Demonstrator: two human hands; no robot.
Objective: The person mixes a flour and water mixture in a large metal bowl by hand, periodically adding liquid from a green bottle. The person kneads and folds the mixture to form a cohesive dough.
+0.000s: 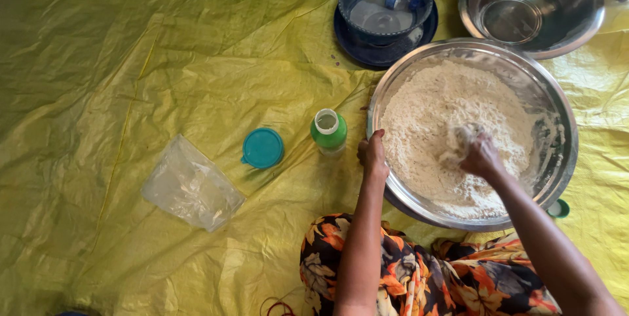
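Large steel bowl (pixel 553 126) of flour (pixel 432 113) sits on the yellow sheet (pixel 131 60), just in front of the knees. Left hand (pixel 372 155) grips the near rim, fingers curled over it, likely bracing the bowl. Right hand (pixel 479 153) sits in the flour, fingers bunched around a clump. Open green bottle (pixel 329 131) and teal lid (pixel 263 147) lie close left.

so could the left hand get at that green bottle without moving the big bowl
Probably yes: the left hand grips the big steel bowl's rim, and the open green bottle stands just beside it on the yellow sheet, nothing between them.
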